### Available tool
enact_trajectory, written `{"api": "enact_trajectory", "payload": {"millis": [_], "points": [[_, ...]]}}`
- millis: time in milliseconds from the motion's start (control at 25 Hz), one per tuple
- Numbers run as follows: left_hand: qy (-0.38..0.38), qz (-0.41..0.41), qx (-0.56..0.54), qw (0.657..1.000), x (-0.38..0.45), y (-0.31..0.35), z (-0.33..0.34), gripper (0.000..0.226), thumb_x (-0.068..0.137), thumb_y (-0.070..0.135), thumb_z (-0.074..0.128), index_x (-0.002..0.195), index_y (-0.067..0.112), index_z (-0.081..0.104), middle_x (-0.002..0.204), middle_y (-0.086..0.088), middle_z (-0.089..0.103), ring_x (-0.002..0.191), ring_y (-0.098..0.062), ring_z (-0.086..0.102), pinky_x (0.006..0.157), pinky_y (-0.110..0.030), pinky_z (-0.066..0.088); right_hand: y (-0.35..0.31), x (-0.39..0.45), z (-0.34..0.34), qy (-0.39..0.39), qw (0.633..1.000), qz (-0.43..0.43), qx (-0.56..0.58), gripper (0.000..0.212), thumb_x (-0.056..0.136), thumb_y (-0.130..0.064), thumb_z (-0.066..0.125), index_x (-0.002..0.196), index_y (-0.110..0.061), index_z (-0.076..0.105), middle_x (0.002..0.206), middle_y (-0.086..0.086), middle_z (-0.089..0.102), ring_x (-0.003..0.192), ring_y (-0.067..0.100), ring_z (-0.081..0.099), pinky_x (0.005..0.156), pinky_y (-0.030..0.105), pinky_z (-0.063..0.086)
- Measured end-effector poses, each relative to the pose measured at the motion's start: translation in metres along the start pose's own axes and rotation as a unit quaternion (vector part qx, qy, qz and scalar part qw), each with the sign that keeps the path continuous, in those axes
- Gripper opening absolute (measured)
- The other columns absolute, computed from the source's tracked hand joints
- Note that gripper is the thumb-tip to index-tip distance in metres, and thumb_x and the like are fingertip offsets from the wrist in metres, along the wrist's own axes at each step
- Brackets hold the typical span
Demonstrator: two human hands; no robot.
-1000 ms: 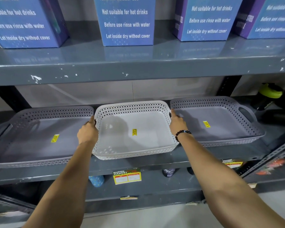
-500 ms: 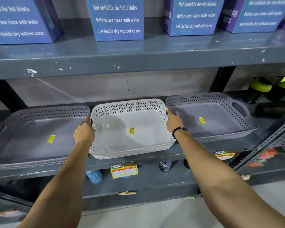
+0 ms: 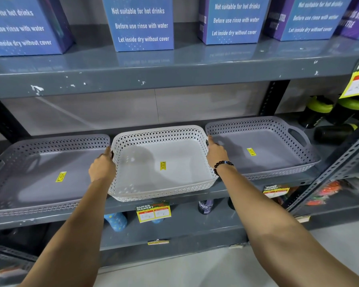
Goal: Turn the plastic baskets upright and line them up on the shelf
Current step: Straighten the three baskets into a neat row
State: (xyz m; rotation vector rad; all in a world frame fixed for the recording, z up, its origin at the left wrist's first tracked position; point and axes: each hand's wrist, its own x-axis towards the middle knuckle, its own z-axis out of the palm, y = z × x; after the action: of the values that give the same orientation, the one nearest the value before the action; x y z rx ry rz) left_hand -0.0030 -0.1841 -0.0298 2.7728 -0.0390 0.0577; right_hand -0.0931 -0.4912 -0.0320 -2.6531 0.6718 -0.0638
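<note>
Both hands grip the white basket [image 3: 164,162] at mid-frame: my left hand [image 3: 101,167] is closed over its left rim, fingers curled out of sight on the far side, and my right hand [image 3: 216,153] clasps the right rim, with a dark bead bracelet [image 3: 222,165] on that wrist. I see the white basket sitting upright on the grey shelf [image 3: 232,188], its near edge reaching just past the shelf's front lip. A grey basket [image 3: 42,175] stands upright at lower left, just beside my left hand, and a second grey basket [image 3: 263,148] stands upright to the right, just beside my right hand. Each basket has a yellow sticker on its floor. Blue boxes [image 3: 141,23] line the upper shelf across the top of the frame. Green-capped bottles [image 3: 319,108] sit at the far right.
</note>
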Motion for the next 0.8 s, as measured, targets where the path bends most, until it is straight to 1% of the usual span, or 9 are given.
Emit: {"api": "enact_trajectory", "payload": {"millis": [120, 240, 280, 360, 400, 560, 800], "points": [[0.000, 0.003, 0.007, 1.000, 0.0003, -0.0003, -0.0002, 0.053, 0.097, 0.002, 0.030, 0.147, 0.018, 0.031, 0.112, -0.028, 0.064, 0.097, -0.044, 0.061, 0.075, -0.044, 0.050, -0.0012, -0.0015, -0.0012, -0.005, 1.000, 0.004, -0.014, 0.069, 0.091, 0.010, 0.036, 0.151, -0.014, 0.010, 0.109, 0.026, 0.065, 0.099, 0.034, 0.064, 0.071, 0.033, 0.049], [0.000, 0.003, 0.011, 1.000, 0.0006, -0.0002, 0.0000, 0.053, 0.096, 0.002, 0.031, 0.147, 0.017, 0.032, 0.111, -0.028, 0.064, 0.097, -0.044, 0.061, 0.076, -0.044, 0.050, -0.0023, -0.0025, -0.0020, -0.007, 1.000, 0.005, -0.029, 0.070, 0.091, 0.010, 0.037, 0.151, -0.012, 0.009, 0.100, 0.023, 0.065, 0.092, 0.032, 0.063, 0.062, 0.028, 0.044], [0.000, 0.003, 0.011, 1.000, 0.0007, -0.0001, 0.0002, 0.053, 0.096, 0.002, 0.031, 0.146, 0.017, 0.033, 0.111, -0.028, 0.064, 0.097, -0.044, 0.061, 0.076, -0.044, 0.050, -0.0027, -0.0033, -0.0025, -0.007, 1.000, 0.007, -0.029, 0.070, 0.091, 0.010, 0.037, 0.151, -0.012, 0.009, 0.102, 0.024, 0.065, 0.094, 0.033, 0.063, 0.065, 0.029, 0.046], [0.001, 0.001, 0.010, 1.000, 0.0013, -0.0003, 0.0004, 0.052, 0.097, 0.002, 0.031, 0.146, 0.018, 0.033, 0.110, -0.028, 0.064, 0.096, -0.043, 0.062, 0.075, -0.044, 0.050, -0.0032, -0.0043, -0.0031, -0.007, 1.000, 0.009, -0.025, 0.069, 0.091, 0.010, 0.036, 0.151, -0.012, 0.009, 0.110, 0.026, 0.065, 0.102, 0.034, 0.063, 0.077, 0.035, 0.051], [0.001, 0.000, 0.009, 1.000, 0.0013, -0.0005, 0.0004, 0.052, 0.097, 0.002, 0.031, 0.147, 0.018, 0.033, 0.109, -0.028, 0.064, 0.096, -0.043, 0.062, 0.075, -0.043, 0.050, -0.0030, -0.0043, -0.0030, -0.006, 1.000, 0.008, -0.027, 0.069, 0.091, 0.010, 0.036, 0.151, -0.012, 0.009, 0.111, 0.026, 0.065, 0.103, 0.034, 0.063, 0.080, 0.036, 0.051], [0.005, 0.003, 0.004, 1.000, 0.0009, -0.0011, 0.0000, 0.052, 0.097, 0.002, 0.030, 0.147, 0.018, 0.033, 0.110, -0.028, 0.064, 0.095, -0.043, 0.062, 0.073, -0.043, 0.050, -0.0028, -0.0049, -0.0029, -0.007, 0.999, 0.004, -0.036, 0.069, 0.092, 0.009, 0.037, 0.151, -0.011, 0.009, 0.113, 0.025, 0.065, 0.104, 0.034, 0.063, 0.083, 0.038, 0.052], [0.003, 0.006, 0.002, 1.000, 0.0010, -0.0018, 0.0007, 0.052, 0.097, 0.002, 0.031, 0.146, 0.018, 0.033, 0.107, -0.028, 0.065, 0.093, -0.042, 0.063, 0.071, -0.042, 0.050, -0.0020, -0.0054, -0.0008, -0.004, 0.999, 0.002, -0.049, 0.068, 0.092, 0.008, 0.037, 0.151, -0.011, 0.008, 0.111, 0.025, 0.066, 0.102, 0.034, 0.064, 0.082, 0.039, 0.053]]}}
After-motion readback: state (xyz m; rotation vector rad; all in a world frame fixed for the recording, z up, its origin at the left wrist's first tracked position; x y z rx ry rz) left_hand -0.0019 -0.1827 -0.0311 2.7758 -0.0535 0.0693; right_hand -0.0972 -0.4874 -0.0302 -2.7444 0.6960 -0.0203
